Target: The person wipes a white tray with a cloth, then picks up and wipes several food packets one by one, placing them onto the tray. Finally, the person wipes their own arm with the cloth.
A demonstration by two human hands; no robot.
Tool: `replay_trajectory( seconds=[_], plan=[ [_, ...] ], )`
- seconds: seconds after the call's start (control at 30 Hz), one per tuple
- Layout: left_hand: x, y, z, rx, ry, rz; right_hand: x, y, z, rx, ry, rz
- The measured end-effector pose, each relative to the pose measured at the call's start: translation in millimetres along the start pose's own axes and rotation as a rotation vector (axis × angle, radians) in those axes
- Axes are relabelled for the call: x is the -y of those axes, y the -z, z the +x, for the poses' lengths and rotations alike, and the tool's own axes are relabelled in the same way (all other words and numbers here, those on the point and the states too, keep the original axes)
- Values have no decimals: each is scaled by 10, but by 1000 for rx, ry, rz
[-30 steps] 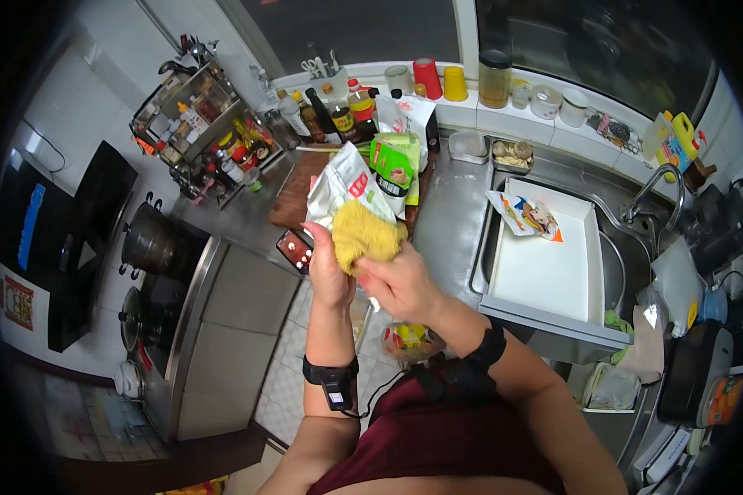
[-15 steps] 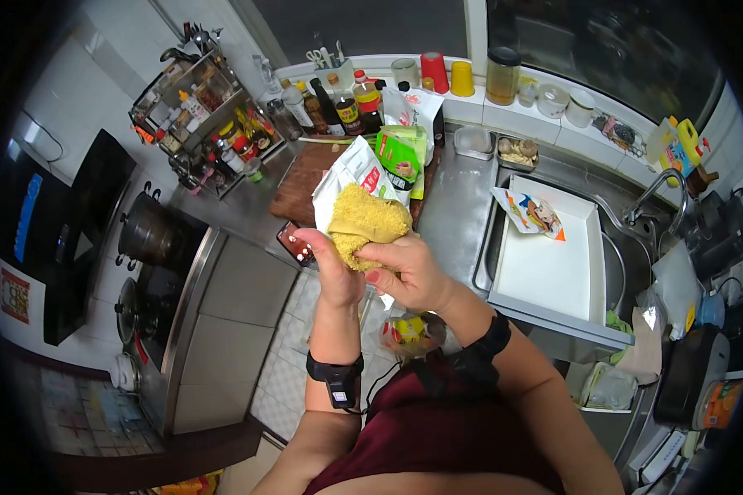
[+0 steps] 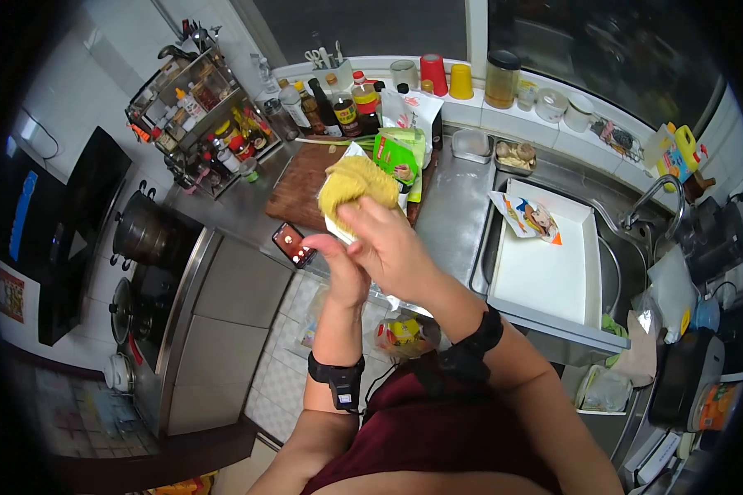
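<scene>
Grasping the folded yellow terry cloth at its lower part, the right hand holds it above the cutting board. The left hand adjoins; its grip cannot be determined. The looped pile should handle light, soft, pliable; take hold at the thick fold. Adjacent green pouch: glossy film.

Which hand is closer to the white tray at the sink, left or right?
The right. The right hand, against the yellow cloth, is left of the white tray; the left hand is farther left, beyond the right one.
</scene>
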State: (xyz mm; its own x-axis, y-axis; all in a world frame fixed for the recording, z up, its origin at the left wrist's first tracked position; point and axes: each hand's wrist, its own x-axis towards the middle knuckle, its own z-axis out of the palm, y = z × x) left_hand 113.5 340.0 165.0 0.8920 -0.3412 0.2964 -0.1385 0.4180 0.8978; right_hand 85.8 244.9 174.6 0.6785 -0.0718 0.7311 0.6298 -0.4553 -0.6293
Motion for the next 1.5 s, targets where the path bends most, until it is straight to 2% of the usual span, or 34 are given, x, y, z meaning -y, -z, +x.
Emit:
replay_trajectory(
  seconds=[0.1, 0.2, 0.3, 0.4, 0.5, 0.63, 0.8, 0.93, 1.0, 1.03, 1.1, 1.13, 1.2, 1.23, 1.33, 1.47, 1.5],
  plan=[
    [-78, -42, 91, 13, -38, -145, -10, 33, -184, 178, -13, 27],
    [-167, -63, 90, 121, 24, -129, -10, 38, -323, 154, -19, 167],
    [-186, -84, 94, 176, 50, -61, -69, 73, -408, 194, -57, 102],
    [-126, -106, 103, 187, 8, -57, -62, 23, -328, -123, -49, 136],
    [-231, -163, 104, 300, 48, 44, -139, 18, -329, -91, -321, 385],
    [-162, -94, 133, 346, 52, 70, -159, -41, -302, -169, -346, 655],
    [-107, -44, 120, 307, 21, 92, -158, 30, -280, -120, -419, 737],
    [-88, -24, 109, 275, -4, 226, -206, 27, -227, -204, -497, 746],
    [-171, -10, 143, 242, -115, 324, -274, 97, -207, -210, -513, 810],
    [-122, 138, 231, 180, -188, 439, -288, 154, -192, -204, -529, 944],
    [-84, 394, 341, 50, -194, 434, -280, 280, -150, -208, -575, 1071],
    [-80, 481, 380, 10, -99, 335, -277, 343, -125, -212, -594, 1135],
    [-144, 625, 406, 193, 96, -49, -297, 479, -89, -160, -596, 1144],
    [-156, 656, 403, 252, 155, -119, -301, 513, -91, -134, -599, 1148],
    [-190, 535, 416, 533, 174, -114, -308, 520, -120, -138, -643, 1155],
    [-39, 601, 327, 380, 345, -380, -412, 554, -132, -236, -646, 987],
    [-58, 567, 311, 349, 332, -375, -471, 561, -139, -278, -622, 953]
  ],
)
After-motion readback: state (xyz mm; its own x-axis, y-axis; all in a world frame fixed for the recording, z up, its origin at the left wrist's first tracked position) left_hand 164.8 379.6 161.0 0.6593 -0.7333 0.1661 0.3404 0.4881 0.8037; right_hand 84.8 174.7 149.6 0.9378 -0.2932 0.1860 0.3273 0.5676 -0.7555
